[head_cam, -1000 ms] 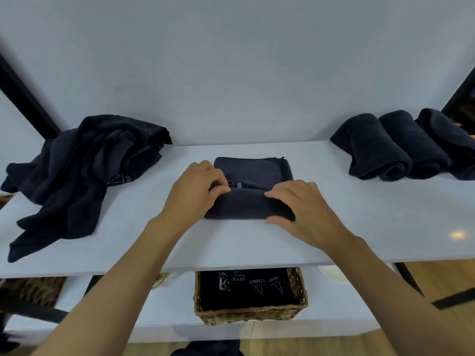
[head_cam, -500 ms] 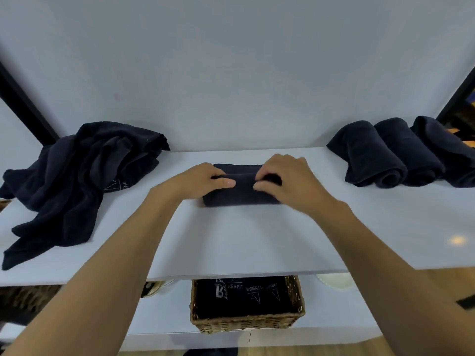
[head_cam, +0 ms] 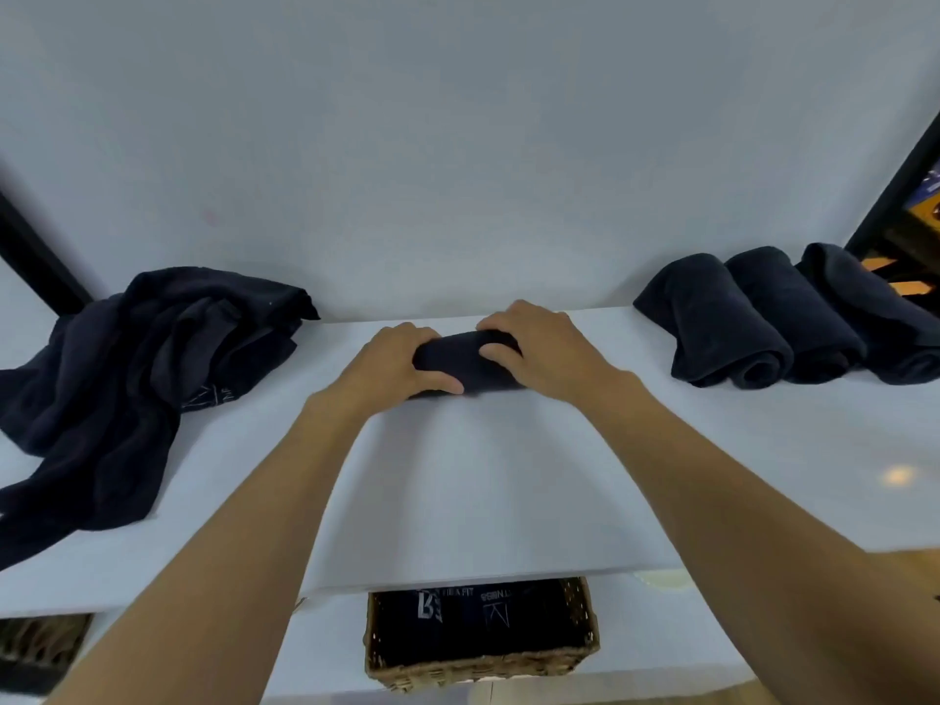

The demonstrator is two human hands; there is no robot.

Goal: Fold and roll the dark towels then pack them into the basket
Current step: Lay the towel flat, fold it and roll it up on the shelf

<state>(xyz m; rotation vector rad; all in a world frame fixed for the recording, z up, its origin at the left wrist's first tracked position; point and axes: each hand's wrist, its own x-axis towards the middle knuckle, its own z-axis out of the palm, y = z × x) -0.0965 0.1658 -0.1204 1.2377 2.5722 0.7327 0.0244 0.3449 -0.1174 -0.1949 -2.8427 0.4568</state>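
A dark towel, rolled into a short tube, lies on the white shelf close to the back wall. My left hand grips its left end with fingers over the top and thumb at the front. My right hand grips its right end the same way. A heap of unfolded dark towels lies at the left. Three rolled dark towels sit side by side at the right. The wicker basket stands on a lower shelf below, holding dark rolled towels with white print.
The pale wall rises directly behind the shelf. Black frame posts stand at the far left and far right. Another woven basket shows at the lower left under the shelf edge.
Both hands rolled the folded towel away from me towards the wall. The flat part that lay behind the roll is now wound in, leaving a compact tube.
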